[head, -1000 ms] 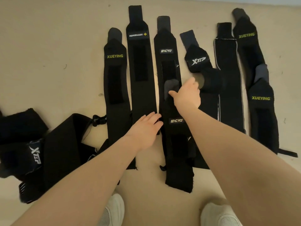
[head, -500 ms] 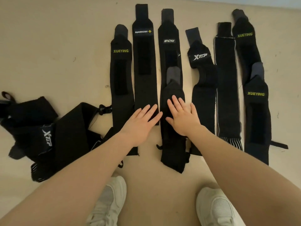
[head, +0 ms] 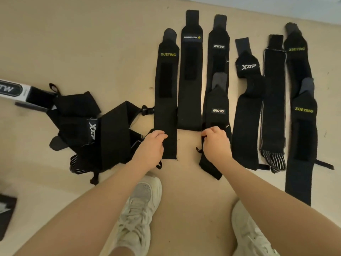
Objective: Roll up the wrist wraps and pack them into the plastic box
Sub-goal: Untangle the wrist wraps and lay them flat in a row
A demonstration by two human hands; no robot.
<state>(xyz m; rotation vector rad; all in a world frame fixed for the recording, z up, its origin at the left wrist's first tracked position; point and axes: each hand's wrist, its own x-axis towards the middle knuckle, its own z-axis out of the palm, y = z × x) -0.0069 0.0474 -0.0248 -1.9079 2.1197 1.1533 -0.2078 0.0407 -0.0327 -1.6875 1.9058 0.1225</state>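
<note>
Several black wrist wraps lie flat in a row on the beige floor. My left hand (head: pixel 150 146) has its fingers curled round the left edge of the leftmost XUEYING wrap (head: pixel 166 85), near its lower end. My right hand (head: pixel 215 143) grips the near MCYO wrap (head: pixel 217 108) at its left edge; this wrap overlaps a second MCYO wrap (head: pixel 218 48) behind it. Between them lies a longer wrap with a small white label (head: pixel 191 80). Right of my hands lie an XTEP wrap (head: pixel 248 100), a grey-edged wrap (head: pixel 274 100) and two more XUEYING wraps (head: pixel 304 126). No plastic box is in view.
A tangled heap of black wraps (head: pixel 88 130) lies at the left, partly on a white carton (head: pixel 13 90). A dark flat object (head: pixel 5 215) sits at the bottom left edge. My two white shoes (head: pixel 138 209) stand just below the wraps.
Both hands have drawn back toward me from lying flat on the wraps and have curled, the left onto the XUEYING wrap's edge, the right onto the near MCYO wrap. The view has shifted left.
</note>
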